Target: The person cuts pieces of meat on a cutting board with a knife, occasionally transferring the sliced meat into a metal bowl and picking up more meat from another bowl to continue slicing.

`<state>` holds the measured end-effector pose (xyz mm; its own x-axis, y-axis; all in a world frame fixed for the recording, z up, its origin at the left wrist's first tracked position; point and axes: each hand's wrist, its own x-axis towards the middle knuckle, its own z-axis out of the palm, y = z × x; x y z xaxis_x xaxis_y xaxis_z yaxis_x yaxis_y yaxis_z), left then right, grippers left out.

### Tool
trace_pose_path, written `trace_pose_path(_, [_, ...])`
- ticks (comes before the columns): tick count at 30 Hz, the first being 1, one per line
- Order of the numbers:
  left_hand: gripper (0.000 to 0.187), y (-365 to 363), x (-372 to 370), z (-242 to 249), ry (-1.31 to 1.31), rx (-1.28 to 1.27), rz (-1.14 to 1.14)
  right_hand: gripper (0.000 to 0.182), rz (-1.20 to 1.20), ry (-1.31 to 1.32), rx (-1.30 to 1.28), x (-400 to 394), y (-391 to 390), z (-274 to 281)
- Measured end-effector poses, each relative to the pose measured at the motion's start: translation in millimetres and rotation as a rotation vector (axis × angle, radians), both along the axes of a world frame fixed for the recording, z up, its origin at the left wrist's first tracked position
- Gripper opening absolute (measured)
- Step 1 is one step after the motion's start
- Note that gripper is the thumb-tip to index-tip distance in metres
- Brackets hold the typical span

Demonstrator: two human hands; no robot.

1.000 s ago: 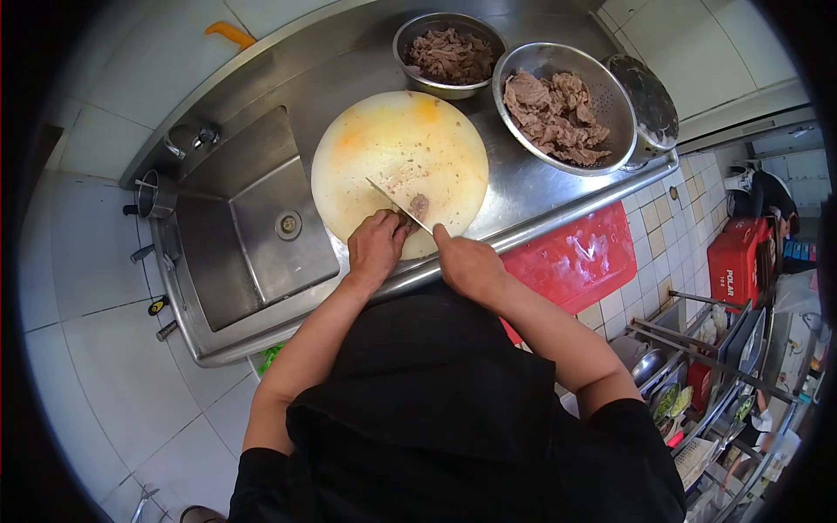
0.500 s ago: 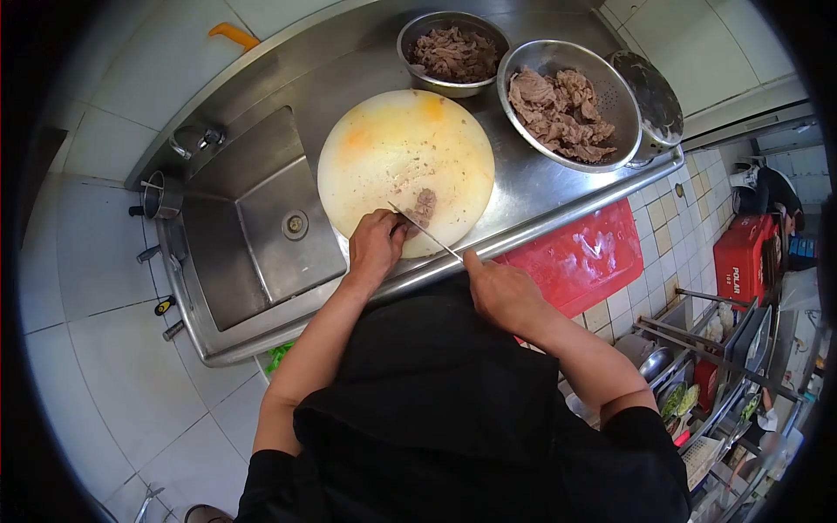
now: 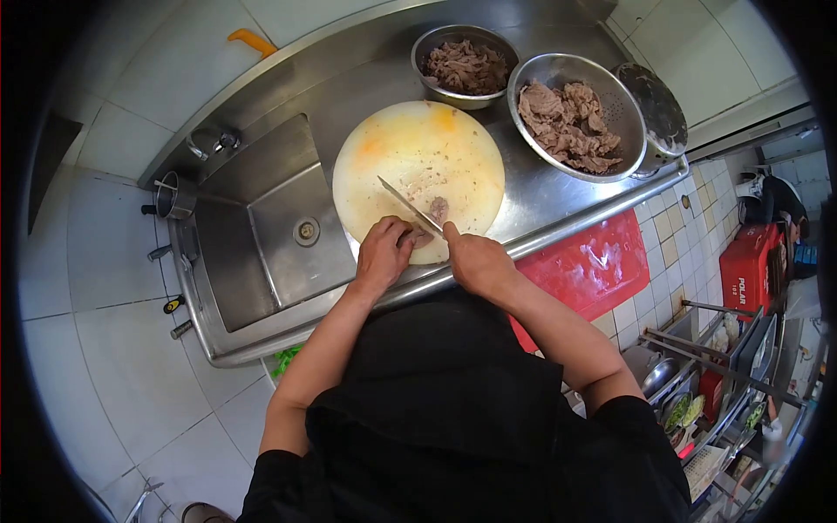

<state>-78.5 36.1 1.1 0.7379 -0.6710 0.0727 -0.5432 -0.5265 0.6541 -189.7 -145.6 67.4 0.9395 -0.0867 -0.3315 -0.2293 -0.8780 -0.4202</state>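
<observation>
A round whitish cutting board [image 3: 392, 161] with orange stains lies on the steel counter. At its near edge my left hand [image 3: 384, 253] has its fingers curled on a piece of meat [image 3: 422, 237]. My right hand [image 3: 478, 261] grips the handle of a knife [image 3: 406, 202], whose blade slants up and left across the board, beside the meat. A small separate bit of meat [image 3: 438, 208] lies just beyond the blade, and crumbs are scattered over the board. Behind stand a steel bowl [image 3: 508, 98] and a larger colander [image 3: 635, 131], both holding cooked-looking meat.
To the left is a steel sink [image 3: 261, 218] with a faucet [image 3: 209, 142] and a small metal pot [image 3: 177, 197]. A red lid or tray [image 3: 593, 261] sits below the counter's front edge at right. Farther right are a red cooler [image 3: 745, 270], shelves with containers, and a partly visible person.
The knife has swung to a steeper slant, with more of its blade over the board. My right hand has come closer to my left hand. The view has shifted slightly.
</observation>
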Motion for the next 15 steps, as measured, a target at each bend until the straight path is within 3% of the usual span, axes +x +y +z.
trace_pose_path(6, [0.021, 2, -3, -8, -0.028, 0.051, 0.026, 0.024, 0.045, 0.054, 0.029, -47, -1, 33])
trace_pose_path(12, [0.019, 2, -7, -7, -0.044, 0.036, 0.006, 0.023, 0.062, 0.17, 0.016, -62, -8, 26])
trace_pose_path(15, [0.018, 4, -6, -12, -0.051, 0.037, -0.004, 0.023, 0.035, 0.052, 0.085, -50, -3, 5])
